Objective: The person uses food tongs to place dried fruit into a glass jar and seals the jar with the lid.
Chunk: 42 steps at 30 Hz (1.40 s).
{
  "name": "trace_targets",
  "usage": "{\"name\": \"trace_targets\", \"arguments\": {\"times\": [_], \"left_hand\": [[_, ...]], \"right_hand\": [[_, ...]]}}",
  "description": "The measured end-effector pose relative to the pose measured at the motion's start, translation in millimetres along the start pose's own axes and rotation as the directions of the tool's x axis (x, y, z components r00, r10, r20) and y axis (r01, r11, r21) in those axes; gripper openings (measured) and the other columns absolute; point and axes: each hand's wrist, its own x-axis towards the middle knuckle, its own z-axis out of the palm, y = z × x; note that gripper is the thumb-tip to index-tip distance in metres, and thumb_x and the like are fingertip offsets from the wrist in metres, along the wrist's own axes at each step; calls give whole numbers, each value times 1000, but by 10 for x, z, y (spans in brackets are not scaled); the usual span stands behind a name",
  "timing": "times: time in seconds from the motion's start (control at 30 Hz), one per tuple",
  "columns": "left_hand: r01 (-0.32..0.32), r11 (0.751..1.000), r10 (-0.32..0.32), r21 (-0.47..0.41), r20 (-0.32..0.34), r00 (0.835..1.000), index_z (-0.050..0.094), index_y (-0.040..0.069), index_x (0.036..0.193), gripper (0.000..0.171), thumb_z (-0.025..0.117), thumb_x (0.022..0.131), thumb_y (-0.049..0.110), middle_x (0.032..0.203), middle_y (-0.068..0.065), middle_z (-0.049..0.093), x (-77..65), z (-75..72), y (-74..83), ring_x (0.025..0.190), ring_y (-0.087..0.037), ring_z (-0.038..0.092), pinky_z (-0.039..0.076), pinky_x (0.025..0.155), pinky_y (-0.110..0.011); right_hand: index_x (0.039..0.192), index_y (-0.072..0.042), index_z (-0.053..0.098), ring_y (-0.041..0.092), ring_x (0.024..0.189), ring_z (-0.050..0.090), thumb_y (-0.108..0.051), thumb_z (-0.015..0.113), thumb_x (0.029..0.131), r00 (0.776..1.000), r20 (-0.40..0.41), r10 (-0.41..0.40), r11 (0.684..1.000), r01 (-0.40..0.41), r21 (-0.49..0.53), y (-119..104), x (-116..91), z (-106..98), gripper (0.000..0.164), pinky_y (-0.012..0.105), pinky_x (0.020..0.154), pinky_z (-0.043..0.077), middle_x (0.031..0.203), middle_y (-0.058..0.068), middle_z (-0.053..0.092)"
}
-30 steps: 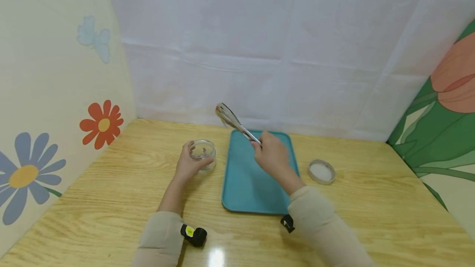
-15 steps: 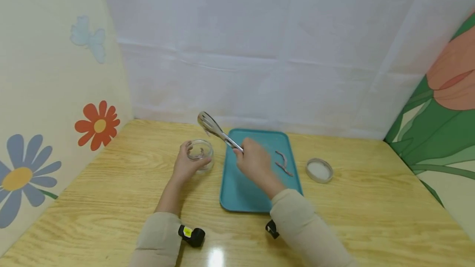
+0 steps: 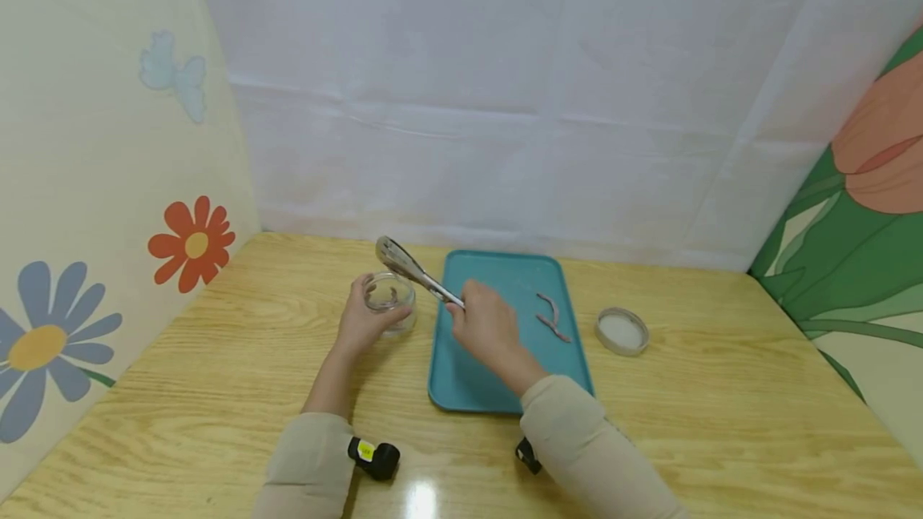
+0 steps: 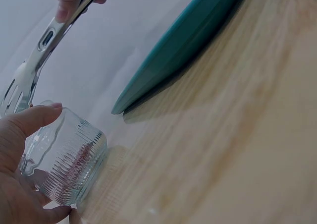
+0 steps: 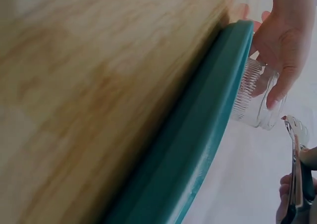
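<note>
My left hand (image 3: 356,319) grips a clear ribbed glass jar (image 4: 74,154) standing on the table left of the tray, fingers and thumb round its upper part. Pinkish, worm-like pieces show through the glass. My right hand (image 3: 488,327) holds metal serving tongs (image 3: 404,265), their slotted heads slanting to the upper left over the open jar mouth. In the right wrist view a small reddish bit (image 5: 284,117) shows at the tongs' tip. Two thin pinkish strips (image 3: 554,328) lie on the right part of the blue tray (image 3: 469,387).
A round lid (image 3: 622,331) with a pale centre lies right of the tray on the wooden table (image 3: 721,407). A white cloth (image 3: 461,102) hangs behind the table, and flower-painted panels (image 3: 58,183) stand at both sides.
My right hand has carried the tongs left and down from above the tray to the jar mouth. The strips on the tray, hidden before, now show. My left hand stays on the jar.
</note>
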Motion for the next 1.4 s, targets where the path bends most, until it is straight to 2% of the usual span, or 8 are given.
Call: {"name": "trace_targets", "arguments": {"times": [0.37,0.53,0.9,1.4], "left_hand": [[-3,1000,3,-17,4,1000,13,3,135,90,72,70,22,133,-24,22,-10,-6,4,122,-36,20,24,95,-44],[4,1000,-3,-29,5,1000,12,4,135,91,73,70,21,133,-24,21,-4,-2,-1,120,-36,24,25,95,-44],[-9,1000,9,-12,4,1000,14,4,135,90,73,70,23,133,-24,22,-3,2,-7,121,-36,21,26,94,-44],[-13,1000,13,-21,3,1000,14,3,135,89,73,70,21,133,-24,23,-2,-3,0,120,-37,23,26,94,-44]], "right_hand": [[68,-14,42,13,48,38,-29,57,84,1000,29,-12,1000,13,-21,14,-50,32,26,28,38,31,58,-3,39],[68,-14,42,12,47,38,-30,56,83,999,31,-13,1000,14,-23,22,-62,37,27,27,38,30,57,-3,39],[70,-14,45,12,49,39,-35,57,82,998,36,42,999,-42,-10,33,-75,15,27,28,40,32,60,-4,40],[76,-14,49,12,52,40,-41,56,81,996,44,74,997,-75,30,30,-56,-52,28,27,40,32,63,-4,42]]}}
